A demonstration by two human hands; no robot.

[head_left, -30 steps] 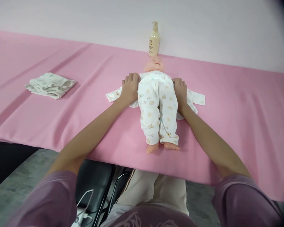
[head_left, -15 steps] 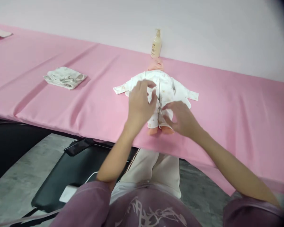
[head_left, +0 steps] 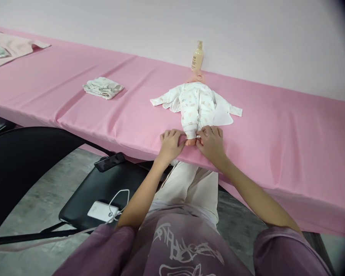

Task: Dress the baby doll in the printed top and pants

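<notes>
A baby doll (head_left: 199, 77) lies on its back, its head toward the wall. It wears a white printed baby romper (head_left: 189, 109) with long sleeves spread out to both sides; the front panels flare open at the sides. My left hand (head_left: 170, 145) is at the cuff of the left leg, thumb and forefinger closed around its edge beside the bare foot (head_left: 190, 142). Over the other leg's end, my right hand (head_left: 212, 142) has its fingers bent in a pinch on the cuff, hiding most of that foot.
A pump bottle (head_left: 197, 57) stands by the wall behind the doll's head. Folded printed cloth (head_left: 102, 88) lies to the left on the pink table cover (head_left: 143, 122). A pale pink cloth (head_left: 20, 44) is at far left. A phone (head_left: 109, 162) and white power bank (head_left: 99, 211) rest on a black chair.
Both hands have come down from the romper's front and lower leg to the leg cuffs. The legs' fabric now lies straighter, and the view has shifted left.
</notes>
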